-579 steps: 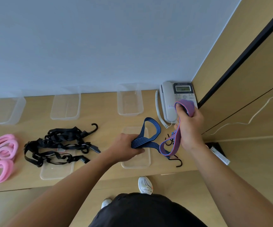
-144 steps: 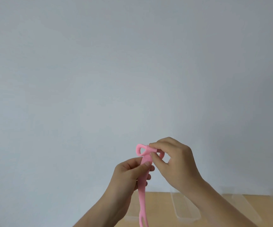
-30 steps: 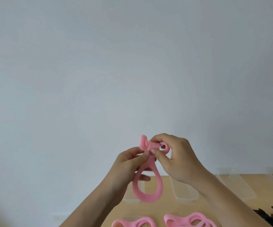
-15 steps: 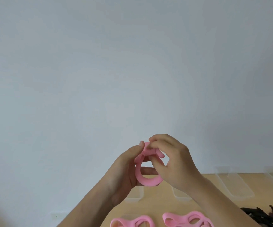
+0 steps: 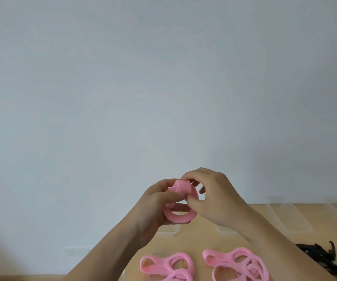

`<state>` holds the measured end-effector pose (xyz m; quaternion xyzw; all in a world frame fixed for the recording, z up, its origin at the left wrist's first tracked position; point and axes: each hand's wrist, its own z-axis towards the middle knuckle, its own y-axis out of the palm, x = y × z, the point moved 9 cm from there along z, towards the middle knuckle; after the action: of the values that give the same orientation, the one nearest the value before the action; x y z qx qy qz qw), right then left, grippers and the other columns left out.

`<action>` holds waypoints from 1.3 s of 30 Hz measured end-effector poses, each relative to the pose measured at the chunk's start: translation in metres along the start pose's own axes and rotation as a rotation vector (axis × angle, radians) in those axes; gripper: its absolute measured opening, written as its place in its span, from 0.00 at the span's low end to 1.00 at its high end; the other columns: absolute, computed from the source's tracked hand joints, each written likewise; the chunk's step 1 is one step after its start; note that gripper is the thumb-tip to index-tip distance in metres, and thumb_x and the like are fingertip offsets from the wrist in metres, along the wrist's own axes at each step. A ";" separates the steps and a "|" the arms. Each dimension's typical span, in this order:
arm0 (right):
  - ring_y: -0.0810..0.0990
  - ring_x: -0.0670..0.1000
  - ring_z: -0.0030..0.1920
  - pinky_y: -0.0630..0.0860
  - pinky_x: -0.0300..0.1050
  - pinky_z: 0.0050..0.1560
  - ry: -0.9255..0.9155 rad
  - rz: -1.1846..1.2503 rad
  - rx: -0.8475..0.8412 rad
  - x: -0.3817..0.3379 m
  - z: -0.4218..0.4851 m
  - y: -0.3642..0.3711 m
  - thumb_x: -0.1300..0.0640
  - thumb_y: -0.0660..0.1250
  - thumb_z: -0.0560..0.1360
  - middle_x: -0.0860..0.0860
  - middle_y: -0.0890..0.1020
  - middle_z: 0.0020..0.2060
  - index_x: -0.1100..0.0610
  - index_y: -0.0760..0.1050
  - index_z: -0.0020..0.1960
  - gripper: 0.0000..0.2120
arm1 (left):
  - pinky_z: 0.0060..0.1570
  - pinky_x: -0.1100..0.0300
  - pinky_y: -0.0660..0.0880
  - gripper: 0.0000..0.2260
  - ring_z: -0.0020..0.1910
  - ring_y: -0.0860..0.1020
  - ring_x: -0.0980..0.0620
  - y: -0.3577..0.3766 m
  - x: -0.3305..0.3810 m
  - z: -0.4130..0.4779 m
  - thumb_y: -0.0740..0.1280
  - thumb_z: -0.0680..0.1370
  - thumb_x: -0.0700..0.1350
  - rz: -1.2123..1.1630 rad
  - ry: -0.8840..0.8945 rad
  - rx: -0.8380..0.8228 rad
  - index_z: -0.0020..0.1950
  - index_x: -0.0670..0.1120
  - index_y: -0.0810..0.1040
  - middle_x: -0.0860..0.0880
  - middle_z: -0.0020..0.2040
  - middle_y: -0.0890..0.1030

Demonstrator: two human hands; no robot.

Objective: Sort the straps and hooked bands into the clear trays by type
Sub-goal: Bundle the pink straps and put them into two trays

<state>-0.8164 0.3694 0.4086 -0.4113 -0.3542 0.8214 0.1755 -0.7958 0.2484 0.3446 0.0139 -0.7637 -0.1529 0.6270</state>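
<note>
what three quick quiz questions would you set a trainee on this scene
1. True or false: the left hand and right hand both hold the pink band.
2. How many pink heaps lie on the table below the hands?
3. The black straps are: A at the right edge, B in the left hand, C between the pink heaps.
Key: 1 true; 2 two; 3 A.

The lone head camera looked ahead at the wall point(image 5: 163, 78); the table point(image 5: 200, 240) showed at 5 o'clock, probably close.
</note>
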 end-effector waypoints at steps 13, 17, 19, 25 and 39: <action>0.77 0.46 0.48 0.76 0.40 0.44 0.033 -0.119 0.140 -0.001 -0.007 0.078 0.62 0.74 0.67 0.41 0.79 0.49 0.52 0.81 0.49 0.12 | 0.62 0.47 0.80 0.15 0.60 0.83 0.35 -0.066 -0.056 -0.004 0.70 0.79 0.35 -0.330 -0.063 0.114 0.65 0.35 0.77 0.35 0.60 0.83; 0.71 0.38 0.58 0.69 0.29 0.58 0.101 -0.082 -0.051 0.004 -0.021 0.114 0.52 0.78 0.68 0.28 0.70 0.57 0.51 0.79 0.63 0.25 | 0.57 0.46 0.81 0.15 0.56 0.85 0.37 -0.093 -0.079 -0.002 0.69 0.78 0.30 -0.282 -0.148 0.129 0.64 0.35 0.76 0.35 0.57 0.85; 0.68 0.36 0.59 0.63 0.24 0.59 0.133 -0.112 -0.108 0.009 -0.027 0.129 0.55 0.79 0.68 0.26 0.67 0.55 0.51 0.78 0.65 0.27 | 0.59 0.43 0.81 0.16 0.57 0.84 0.34 -0.102 -0.094 0.001 0.70 0.77 0.29 -0.265 -0.205 0.129 0.64 0.35 0.76 0.34 0.57 0.84; 0.70 0.42 0.58 0.65 0.32 0.58 0.165 -0.197 -0.253 0.038 -0.033 0.164 0.53 0.76 0.69 0.39 0.74 0.57 0.51 0.75 0.60 0.21 | 0.59 0.40 0.81 0.20 0.59 0.82 0.32 -0.111 -0.133 0.015 0.76 0.71 0.31 -0.224 -0.336 0.135 0.62 0.36 0.79 0.33 0.58 0.83; 0.74 0.45 0.54 0.74 0.36 0.56 0.036 -0.172 -0.261 0.112 0.020 0.201 0.57 0.65 0.68 0.43 0.75 0.56 0.51 0.72 0.61 0.21 | 0.54 0.46 0.81 0.20 0.46 0.86 0.43 -0.121 -0.153 0.096 0.73 0.72 0.42 -0.235 -0.401 0.183 0.62 0.35 0.79 0.38 0.48 0.86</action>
<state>-0.8991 0.2874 0.2086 -0.4132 -0.4886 0.7430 0.1964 -0.8761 0.1864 0.1524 0.1289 -0.8766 -0.1548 0.4370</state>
